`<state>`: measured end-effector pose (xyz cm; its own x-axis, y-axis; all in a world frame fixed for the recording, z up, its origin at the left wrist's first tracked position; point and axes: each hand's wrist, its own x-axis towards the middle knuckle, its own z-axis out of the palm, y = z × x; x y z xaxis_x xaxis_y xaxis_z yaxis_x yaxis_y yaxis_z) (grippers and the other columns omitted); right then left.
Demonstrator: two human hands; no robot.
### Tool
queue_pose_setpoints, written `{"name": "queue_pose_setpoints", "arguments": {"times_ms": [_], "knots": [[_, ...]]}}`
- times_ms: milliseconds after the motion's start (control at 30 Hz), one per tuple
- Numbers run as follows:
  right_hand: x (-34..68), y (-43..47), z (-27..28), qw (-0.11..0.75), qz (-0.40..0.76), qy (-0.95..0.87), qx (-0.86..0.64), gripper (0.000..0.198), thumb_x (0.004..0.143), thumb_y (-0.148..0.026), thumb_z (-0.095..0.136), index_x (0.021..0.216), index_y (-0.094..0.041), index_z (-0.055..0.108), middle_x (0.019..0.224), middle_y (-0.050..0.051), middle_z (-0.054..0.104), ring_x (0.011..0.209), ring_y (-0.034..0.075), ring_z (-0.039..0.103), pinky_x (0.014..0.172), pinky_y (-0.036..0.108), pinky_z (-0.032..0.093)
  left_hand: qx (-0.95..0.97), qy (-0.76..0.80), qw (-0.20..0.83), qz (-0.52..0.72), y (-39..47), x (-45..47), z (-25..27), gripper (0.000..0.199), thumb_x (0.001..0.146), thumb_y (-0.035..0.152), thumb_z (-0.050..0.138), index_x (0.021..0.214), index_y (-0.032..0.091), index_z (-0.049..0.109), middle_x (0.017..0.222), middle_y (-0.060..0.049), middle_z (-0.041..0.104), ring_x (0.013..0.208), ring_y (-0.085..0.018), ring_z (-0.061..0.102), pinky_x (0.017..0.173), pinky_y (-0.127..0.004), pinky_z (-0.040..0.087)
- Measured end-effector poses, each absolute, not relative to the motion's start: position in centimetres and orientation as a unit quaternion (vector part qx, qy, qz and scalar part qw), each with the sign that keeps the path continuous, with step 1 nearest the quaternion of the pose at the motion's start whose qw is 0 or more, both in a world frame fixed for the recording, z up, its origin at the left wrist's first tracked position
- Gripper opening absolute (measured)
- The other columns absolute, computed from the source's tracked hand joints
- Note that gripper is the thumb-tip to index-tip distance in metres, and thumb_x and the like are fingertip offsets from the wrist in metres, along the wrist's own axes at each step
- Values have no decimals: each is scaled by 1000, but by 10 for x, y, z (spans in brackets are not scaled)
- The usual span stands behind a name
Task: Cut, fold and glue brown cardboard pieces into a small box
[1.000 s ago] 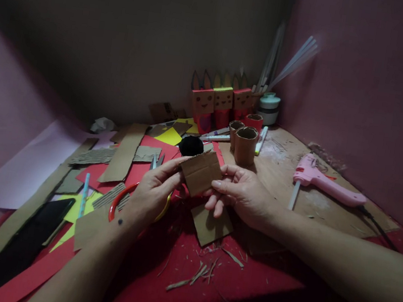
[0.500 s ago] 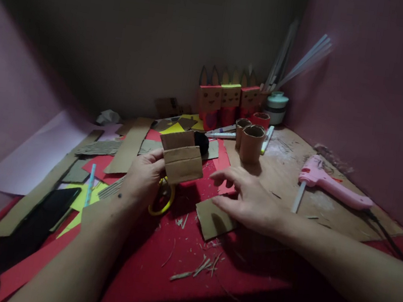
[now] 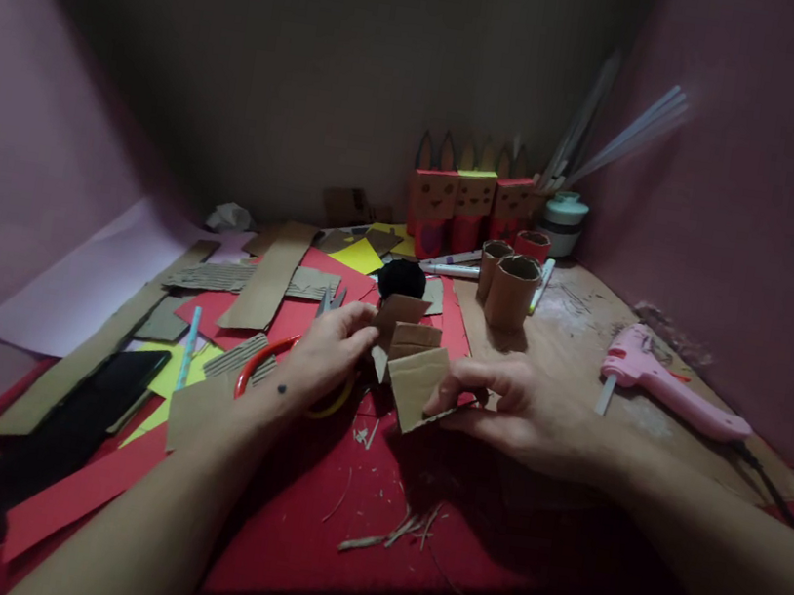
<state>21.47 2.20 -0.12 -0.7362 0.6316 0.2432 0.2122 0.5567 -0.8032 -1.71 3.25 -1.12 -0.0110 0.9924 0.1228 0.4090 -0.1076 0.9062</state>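
My left hand (image 3: 335, 346) pinches a folded piece of cardboard (image 3: 401, 314) by its left edge, with its flaps bent up at an angle. Close against it on the right, a square cardboard piece (image 3: 415, 387) is gripped by my right hand (image 3: 501, 399), thumb and fingers closed on its right side. Whether the two pieces touch I cannot tell. Beneath my left wrist lie scissors (image 3: 255, 366) with red and yellow handles, partly covered. A black fuzzy ball (image 3: 401, 280) sits just behind the folded piece.
Cardboard tubes (image 3: 513, 294) and a pink glue gun (image 3: 681, 382) stand or lie on the board at right. Box-headed cardboard figures (image 3: 433, 194) line the back beside a lidded jar (image 3: 562, 224). Cardboard strips (image 3: 270, 280), coloured paper and a black phone-like object (image 3: 75, 430) cover the left.
My right hand has picked up the square cardboard piece from the red surface and brought it beside the folded one. My left hand has turned and moved the folded piece rightward. The view has shifted slightly.
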Motion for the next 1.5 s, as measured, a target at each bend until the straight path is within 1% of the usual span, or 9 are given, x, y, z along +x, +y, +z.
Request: {"name": "queue_pose_setpoints", "arguments": {"times_ms": [133, 267, 433, 667, 833, 967, 1167, 1300, 1500], "knots": [[219, 22, 3, 249, 364, -861, -253, 7, 88, -17, 61, 85, -21, 65, 87, 1, 72, 78, 15, 65, 70, 27, 51, 635, 596, 206, 446, 36, -21, -12, 24, 70, 12, 61, 90, 21, 71, 87, -5, 68, 89, -26, 60, 88, -41, 45], [220, 20, 7, 245, 347, -866, -265, 10, 89, -14, 58, 89, -21, 66, 91, 2, 73, 82, 15, 66, 72, 27, 52, 645, 568, 129, 495, 25, -20, 1, 21, 79, 14, 55, 92, 21, 69, 98, -5, 66, 93, -23, 59, 89, -38, 44], [224, 23, 9, 260, 352, -857, -270, 10, 91, -20, 59, 95, -21, 69, 91, 2, 73, 83, 16, 67, 75, 27, 52, 803, 383, 218, 401, 7, -19, 23, 16, 84, 18, 60, 87, 25, 74, 93, -5, 70, 93, -23, 61, 85, -37, 47], [234, 25, 15, 231, 415, -858, -196, 13, 94, -26, 58, 94, -21, 70, 106, 6, 73, 98, 19, 69, 87, 32, 55, 884, 343, 222, 228, 9, -19, 17, 45, 81, 35, 73, 126, 35, 65, 127, -6, 66, 111, -30, 50, 93, -44, 45], [239, 20, 20, 219, 471, -838, -168, 23, 98, -30, 52, 94, -23, 73, 113, 9, 71, 104, 22, 68, 91, 38, 54, 893, 346, 234, 171, 3, -18, 21, 35, 86, 39, 66, 121, 32, 67, 108, -4, 72, 97, -26, 54, 79, -34, 45], [239, 24, 19, 264, 407, -866, -123, 17, 95, -26, 56, 90, -24, 72, 115, 9, 71, 105, 24, 65, 90, 41, 53, 890, 341, 218, 209, 4, -16, 18, 28, 94, 33, 53, 116, 30, 70, 97, -5, 72, 89, -24, 55, 77, -33, 44], [236, 27, 24, 335, 214, -906, -143, 14, 89, -17, 63, 80, -25, 70, 110, 7, 68, 104, 24, 60, 98, 46, 45, 761, 479, 84, 429, 6, -11, 12, 26, 89, 26, 50, 69, 21, 66, 65, -2, 57, 65, -18, 48, 62, -31, 37], [231, 26, 23, 365, 241, -894, -100, 11, 88, -14, 63, 93, -22, 67, 95, 6, 72, 96, 22, 63, 103, 49, 41, 634, 532, 211, 521, 6, -11, 20, 31, 85, 33, 56, 57, 21, 54, 56, 2, 48, 56, -15, 43, 55, -28, 34], [224, 27, 13, 352, 288, -889, -60, 20, 87, -4, 59, 96, -19, 69, 97, 8, 74, 107, 23, 59, 93, 43, 48, 596, 526, 282, 537, 10, -15, 22, 26, 85, 32, 58, 63, 18, 60, 62, 3, 54, 60, -12, 46, 58, -26, 35]]}}
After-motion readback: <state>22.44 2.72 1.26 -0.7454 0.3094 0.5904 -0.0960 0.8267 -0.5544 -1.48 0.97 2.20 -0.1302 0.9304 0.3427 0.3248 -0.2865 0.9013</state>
